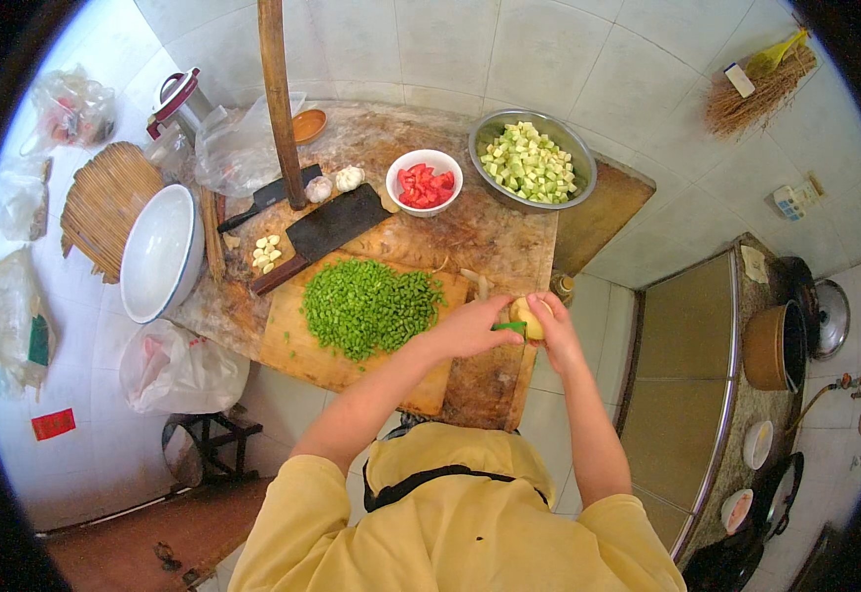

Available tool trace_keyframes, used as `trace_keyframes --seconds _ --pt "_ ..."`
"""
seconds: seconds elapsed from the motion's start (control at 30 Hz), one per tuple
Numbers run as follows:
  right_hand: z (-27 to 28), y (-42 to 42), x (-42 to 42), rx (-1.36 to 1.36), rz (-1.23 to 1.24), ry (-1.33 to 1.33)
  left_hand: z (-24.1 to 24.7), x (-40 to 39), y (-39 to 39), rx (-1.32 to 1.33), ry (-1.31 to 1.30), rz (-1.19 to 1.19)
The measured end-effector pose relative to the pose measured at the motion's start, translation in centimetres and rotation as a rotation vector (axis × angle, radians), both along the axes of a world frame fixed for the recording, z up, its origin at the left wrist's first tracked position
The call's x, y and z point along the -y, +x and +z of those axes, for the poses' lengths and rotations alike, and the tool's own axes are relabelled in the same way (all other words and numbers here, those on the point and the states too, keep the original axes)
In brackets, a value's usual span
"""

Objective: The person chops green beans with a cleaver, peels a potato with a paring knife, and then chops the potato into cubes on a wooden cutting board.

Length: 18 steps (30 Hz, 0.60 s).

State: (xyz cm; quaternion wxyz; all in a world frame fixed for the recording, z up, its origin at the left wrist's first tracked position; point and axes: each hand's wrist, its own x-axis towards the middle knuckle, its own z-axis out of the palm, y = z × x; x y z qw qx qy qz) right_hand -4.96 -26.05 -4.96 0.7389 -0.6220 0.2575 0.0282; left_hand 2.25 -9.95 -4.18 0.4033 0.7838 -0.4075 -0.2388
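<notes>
A pale yellow potato (529,318) is gripped in my right hand (558,333), just past the right edge of the wooden table. My left hand (478,325) holds a green-handled peeler (510,326) against its near side. Left of my hands, chopped green vegetable pieces (371,305) are heaped on a wooden cutting board (430,385). Pale peelings (478,280) lie beyond my left hand. A cleaver (338,228) rests at the board's far left, near peeled garlic cloves (266,252) and whole garlic bulbs (349,177).
A white bowl of cut tomato (424,157) and a metal basin of pale green cubes (586,177) stand at the back. A wooden pole (275,96) rises beyond the cleaver. An enamel basin (160,251) stands at left; a counter with pots (765,348) is at right.
</notes>
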Motion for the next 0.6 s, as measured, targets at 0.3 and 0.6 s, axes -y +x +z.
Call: trace_keyframes --seconds 0.3,0.6 --pt "2.0 -0.6 0.7 0.151 0.196 -0.246 2.4 0.4 0.1 -0.010 0.147 -0.151" --pt "2.5 -0.4 3.1 0.136 0.392 0.056 4.3 -0.7 1.5 0.104 0.144 -0.283"
